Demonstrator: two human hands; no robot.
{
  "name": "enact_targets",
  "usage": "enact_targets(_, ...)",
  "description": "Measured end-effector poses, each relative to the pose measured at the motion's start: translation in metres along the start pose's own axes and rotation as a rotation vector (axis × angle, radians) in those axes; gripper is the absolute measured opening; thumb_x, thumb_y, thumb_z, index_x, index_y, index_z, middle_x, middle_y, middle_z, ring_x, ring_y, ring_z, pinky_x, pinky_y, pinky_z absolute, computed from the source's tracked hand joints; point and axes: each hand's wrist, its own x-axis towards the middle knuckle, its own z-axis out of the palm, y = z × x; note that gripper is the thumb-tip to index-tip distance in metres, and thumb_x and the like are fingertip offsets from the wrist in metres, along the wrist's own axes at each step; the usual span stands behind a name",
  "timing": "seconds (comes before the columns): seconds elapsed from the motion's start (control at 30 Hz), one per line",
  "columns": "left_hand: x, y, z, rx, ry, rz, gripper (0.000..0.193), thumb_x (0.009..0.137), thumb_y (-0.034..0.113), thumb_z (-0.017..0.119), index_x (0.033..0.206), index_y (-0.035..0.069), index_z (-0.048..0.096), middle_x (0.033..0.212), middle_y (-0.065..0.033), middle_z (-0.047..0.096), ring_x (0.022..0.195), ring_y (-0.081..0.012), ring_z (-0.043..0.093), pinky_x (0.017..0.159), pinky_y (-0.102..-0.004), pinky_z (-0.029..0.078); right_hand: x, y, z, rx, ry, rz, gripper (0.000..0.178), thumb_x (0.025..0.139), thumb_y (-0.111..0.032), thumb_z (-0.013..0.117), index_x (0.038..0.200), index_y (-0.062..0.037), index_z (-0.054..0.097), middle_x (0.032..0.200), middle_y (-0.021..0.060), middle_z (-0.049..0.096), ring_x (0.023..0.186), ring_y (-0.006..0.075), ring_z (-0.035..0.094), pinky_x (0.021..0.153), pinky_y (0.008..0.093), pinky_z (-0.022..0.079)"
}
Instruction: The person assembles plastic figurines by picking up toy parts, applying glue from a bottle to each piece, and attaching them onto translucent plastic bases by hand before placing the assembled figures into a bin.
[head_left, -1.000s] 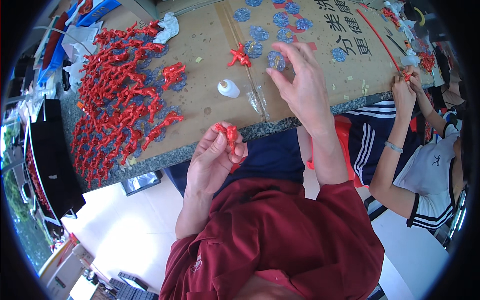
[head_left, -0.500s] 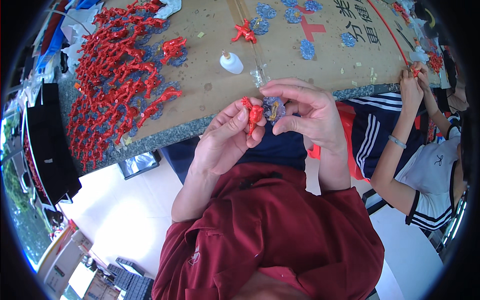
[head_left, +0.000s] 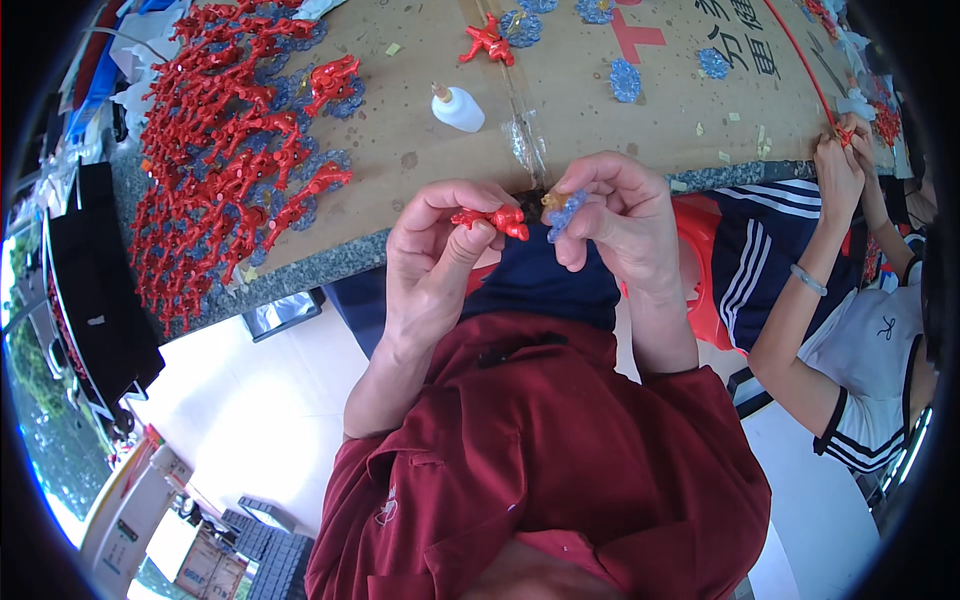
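Note:
Between the thumb and fingers of my left hand (head_left: 440, 250) is a small glossy red figurine (head_left: 500, 221), turned sideways. My right hand (head_left: 625, 215) pinches a translucent blue-violet base (head_left: 566, 215) with a yellow part on it. A small gap separates the figurine from the base, both held just off the table's near edge. Past my hands, a white squeeze bottle (head_left: 459, 110) lies tilted on the cardboard. Beyond it, another red figurine (head_left: 487, 42) rests beside a blue base (head_left: 521, 28).
Many red figurines on blue bases (head_left: 230, 150) crowd the table's left side. Loose blue bases (head_left: 625, 80) lie farther back on the cardboard (head_left: 400, 120). At the right, a co-worker's hands (head_left: 842, 150) hold a small red piece. A stone table edge (head_left: 330, 262) runs before me.
The figurine has turned from upright to sideways in my left hand. My right hand has tilted the base and drawn it slightly away from the figurine.

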Motion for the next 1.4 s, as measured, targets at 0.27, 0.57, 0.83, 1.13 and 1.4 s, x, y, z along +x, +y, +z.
enact_targets(0.27,-0.005,-0.005,-0.004,0.145,0.012,0.179,0.014,0.085,0.001,0.054,0.099,-0.001,0.053,0.1,-0.013,0.056,0.065,-0.0056,0.049,0.051,-0.0176,0.04,-0.009,0.022,0.009,0.369,-0.003,0.096,0.017,0.081,-0.001,0.059,0.097,0.0043,0.057,0.079,0.0126,0.062,0.063,0.0152,0.062,0.046,0.0208,0.047)
enact_targets(0.57,-0.007,-0.005,-0.004,0.223,0.029,0.228,0.011,0.085,-0.001,0.054,0.096,-0.001,0.056,0.1,-0.0131,0.056,0.062,-0.0041,0.046,0.048,-0.0171,0.036,-0.011,0.024,0.015,0.331,0.013,0.115,0.016,0.082,0.0,0.058,0.097,0.0049,0.057,0.078,0.0127,0.062,0.067,0.018,0.064,0.047,0.021,0.049)
enact_targets(0.83,-0.004,-0.004,-0.003,0.536,0.042,0.43,0.007,0.085,0.0,0.053,0.091,-0.001,0.057,0.096,-0.0146,0.057,0.065,-0.0091,0.052,0.05,-0.0183,0.041,-0.015,0.025,0.018,0.15,0.093,0.026,0.018,0.082,-0.002,0.058,0.098,0.006,0.056,0.078,0.0127,0.063,0.066,0.0171,0.064,0.047,0.0216,0.049)
enact_targets(1.13,-0.002,0.0,-0.003,0.574,0.048,0.414,0.006,0.085,0.001,0.054,0.089,-0.002,0.057,0.095,-0.0146,0.058,0.067,-0.0097,0.053,0.05,-0.0191,0.043,-0.016,0.025,0.02,0.226,0.099,0.064,0.019,0.083,-0.003,0.058,0.1,0.0057,0.055,0.079,0.0128,0.062,0.065,0.0165,0.063,0.048,0.0218,0.049)
enact_targets(1.4,0.001,-0.005,-0.008,0.648,0.013,0.498,0.006,0.085,0.003,0.055,0.09,0.0,0.057,0.096,-0.0131,0.057,0.065,-0.0081,0.052,0.051,-0.0187,0.042,-0.02,0.028,0.022,0.18,0.127,0.025,0.019,0.082,-0.003,0.059,0.098,0.0058,0.055,0.079,0.0133,0.063,0.064,0.0152,0.062,0.054,0.0226,0.05)
